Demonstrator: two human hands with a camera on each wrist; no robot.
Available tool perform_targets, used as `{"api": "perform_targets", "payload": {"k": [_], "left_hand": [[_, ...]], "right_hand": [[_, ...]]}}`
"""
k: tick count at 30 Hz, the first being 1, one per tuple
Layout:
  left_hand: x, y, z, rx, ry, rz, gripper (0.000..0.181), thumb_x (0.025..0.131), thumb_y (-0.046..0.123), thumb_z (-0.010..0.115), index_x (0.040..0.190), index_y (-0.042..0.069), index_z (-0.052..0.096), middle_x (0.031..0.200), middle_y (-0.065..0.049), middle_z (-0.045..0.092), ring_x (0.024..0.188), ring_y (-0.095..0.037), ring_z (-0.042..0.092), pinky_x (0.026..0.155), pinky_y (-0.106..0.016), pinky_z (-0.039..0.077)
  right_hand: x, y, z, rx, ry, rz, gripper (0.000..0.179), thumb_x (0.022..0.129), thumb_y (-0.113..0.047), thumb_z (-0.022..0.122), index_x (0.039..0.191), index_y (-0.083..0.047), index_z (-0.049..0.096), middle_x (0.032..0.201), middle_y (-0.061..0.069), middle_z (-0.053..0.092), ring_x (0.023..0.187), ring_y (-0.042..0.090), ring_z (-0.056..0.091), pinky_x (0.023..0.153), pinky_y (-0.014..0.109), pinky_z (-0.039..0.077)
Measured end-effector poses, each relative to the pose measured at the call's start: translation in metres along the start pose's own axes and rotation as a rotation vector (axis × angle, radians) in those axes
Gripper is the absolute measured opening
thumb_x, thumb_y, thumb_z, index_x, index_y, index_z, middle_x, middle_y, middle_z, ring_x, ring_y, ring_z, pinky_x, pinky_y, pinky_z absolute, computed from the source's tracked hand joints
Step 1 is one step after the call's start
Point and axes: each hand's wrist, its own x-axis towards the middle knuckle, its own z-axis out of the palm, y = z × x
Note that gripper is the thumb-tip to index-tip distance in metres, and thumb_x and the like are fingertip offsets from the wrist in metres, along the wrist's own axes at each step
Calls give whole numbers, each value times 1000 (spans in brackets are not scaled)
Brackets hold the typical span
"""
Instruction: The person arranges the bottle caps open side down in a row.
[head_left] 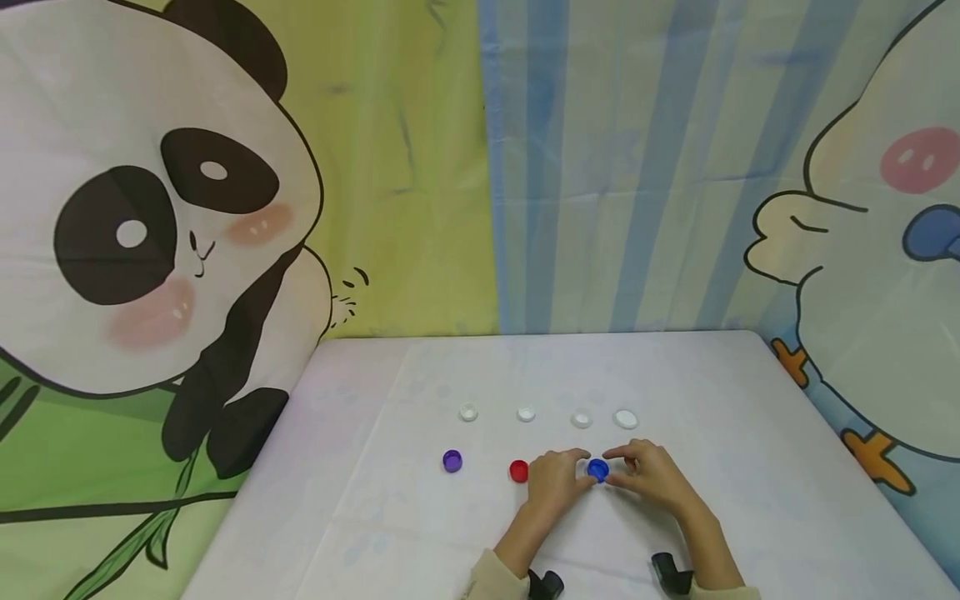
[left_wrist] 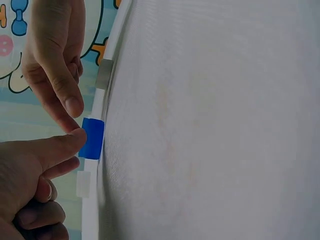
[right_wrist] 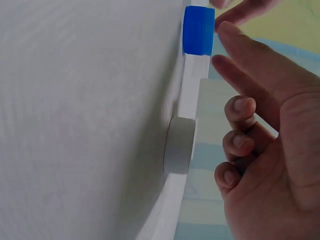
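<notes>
A blue bottle cap (head_left: pixel 597 470) sits on the white table between both hands. My left hand (head_left: pixel 553 483) comes from its left, thumb and forefinger spread toward it; in the left wrist view the thumb tip overlaps the edge of the blue cap (left_wrist: pixel 92 139). From the other side, my right hand (head_left: pixel 651 475) holds its thumb and forefinger apart beside the cap. A small gap shows between the right thumb and the blue cap (right_wrist: pixel 198 31) in the right wrist view. Close behind the left knuckles lies a red cap (head_left: pixel 518 472), partly covered by that hand.
A purple cap (head_left: pixel 452 461) lies farther left in the same row. Behind stands a row of pale caps, from a left one (head_left: pixel 468 412) to a right one (head_left: pixel 626 419). Black wrist devices (head_left: pixel 671 573) show at both sleeves. A printed curtain (head_left: pixel 637 167) hangs beyond the table (head_left: pixel 390 517).
</notes>
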Motion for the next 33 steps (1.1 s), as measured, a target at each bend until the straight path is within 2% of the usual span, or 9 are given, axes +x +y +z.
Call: {"api": "perform_targets", "payload": {"k": [13, 19, 24, 28, 32, 33], "left_hand": [[-1, 0, 4, -19, -3, 1, 26, 72, 47, 69, 94, 32, 70, 73, 10, 67, 54, -11, 54, 45, -19, 28], [-1, -1, 4, -25, 6, -1, 26, 72, 47, 69, 93, 33, 70, 71, 9, 67, 53, -10, 53, 45, -19, 28], [0, -4, 5, -61, 10, -5, 27, 73, 48, 67, 96, 34, 69, 65, 8, 64, 50, -8, 48, 45, -18, 26], [0, -7, 0, -111, 62, 35, 28, 74, 47, 66, 97, 31, 69, 55, 7, 58, 46, -6, 41, 45, -17, 25], [0, -11, -7, -162, 180, 118, 29, 75, 45, 66, 96, 25, 69, 43, 9, 39, 42, -3, 27, 42, -15, 19], [0, -12, -8, -160, 226, 146, 30, 76, 46, 65, 95, 24, 69, 43, 9, 35, 42, -2, 23, 42, -15, 17]], "right_hand": [[3, 2, 5, -30, -26, -28, 23, 72, -23, 74, 93, -13, 69, 60, -9, 42, 57, 5, 35, 53, 21, 30], [2, 2, 5, 1, -37, -2, 24, 73, -22, 73, 94, -12, 69, 62, -7, 43, 58, 5, 36, 53, 21, 31], [1, 1, 5, 38, -8, 23, 22, 73, -23, 73, 93, -14, 69, 62, -7, 42, 57, 5, 36, 52, 21, 32], [0, -1, 4, 49, 43, 0, 21, 74, -25, 72, 94, -17, 68, 62, -9, 41, 57, 4, 36, 52, 21, 32], [-1, -8, 0, 59, 96, -36, 23, 76, -30, 70, 97, -20, 67, 65, -11, 42, 60, 6, 38, 54, 21, 33], [-1, -10, -1, 51, 108, -44, 24, 76, -32, 70, 97, -21, 66, 67, -11, 42, 62, 7, 38, 54, 21, 33]]}}
